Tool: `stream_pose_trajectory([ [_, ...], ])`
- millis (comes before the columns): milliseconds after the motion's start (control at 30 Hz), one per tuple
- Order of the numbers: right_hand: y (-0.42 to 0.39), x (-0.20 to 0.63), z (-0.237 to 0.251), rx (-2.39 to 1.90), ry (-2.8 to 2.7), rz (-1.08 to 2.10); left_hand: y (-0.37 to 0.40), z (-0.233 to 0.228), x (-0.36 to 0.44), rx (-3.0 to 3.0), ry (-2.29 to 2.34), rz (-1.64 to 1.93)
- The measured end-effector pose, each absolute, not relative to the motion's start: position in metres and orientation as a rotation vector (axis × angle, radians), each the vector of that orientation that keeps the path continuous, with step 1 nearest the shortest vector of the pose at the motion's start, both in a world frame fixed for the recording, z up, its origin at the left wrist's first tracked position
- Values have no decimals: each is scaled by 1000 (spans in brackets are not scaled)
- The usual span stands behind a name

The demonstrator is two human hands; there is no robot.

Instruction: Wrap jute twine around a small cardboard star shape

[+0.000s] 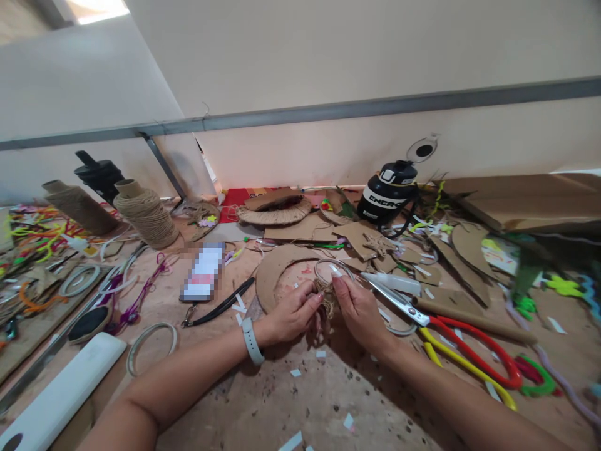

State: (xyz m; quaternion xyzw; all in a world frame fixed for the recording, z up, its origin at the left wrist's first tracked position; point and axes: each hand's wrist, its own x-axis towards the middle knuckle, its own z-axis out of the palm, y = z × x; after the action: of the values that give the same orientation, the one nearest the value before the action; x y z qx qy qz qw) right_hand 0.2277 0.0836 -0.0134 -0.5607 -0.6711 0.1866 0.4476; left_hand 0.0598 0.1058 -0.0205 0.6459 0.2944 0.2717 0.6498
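My left hand [300,308] is closed, its fingers pinching a small bundle of brown jute twine [329,302]. Close beside it, my right hand [355,310] grips a thin pale ring [334,260] with thumb and fingers, right where the twine meets it. Whether the twine is wound around the ring or just lies against it, I cannot tell. Behind my hands a curved cardboard piece [268,282] lies flat on the table. Scissors [413,315] with red and yellow handles rest just right of my right hand, beside a white tube [397,283].
Twine spools [145,216] stand at the back left, near a phone [204,272] with a black strap. A black bottle [387,194], lid up, stands at the back right among cardboard scraps. Another ring [131,354] and a long white object [66,391] lie at left. Paper bits litter the table.
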Motion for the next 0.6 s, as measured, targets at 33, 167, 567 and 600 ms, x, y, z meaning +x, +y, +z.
stream_pose_trajectory([
  [33,83,228,-13,-1384,-1664,474,106,-19,60,1487,675,634],
  [167,82,229,-8,-1364,-1628,580,107,-14,60,1578,713,725],
  [567,85,228,-12,-1357,-1619,799,107,-17,60,1646,762,818],
  [600,85,229,-12,-1347,-1594,826,107,-18,60,1634,762,803],
])
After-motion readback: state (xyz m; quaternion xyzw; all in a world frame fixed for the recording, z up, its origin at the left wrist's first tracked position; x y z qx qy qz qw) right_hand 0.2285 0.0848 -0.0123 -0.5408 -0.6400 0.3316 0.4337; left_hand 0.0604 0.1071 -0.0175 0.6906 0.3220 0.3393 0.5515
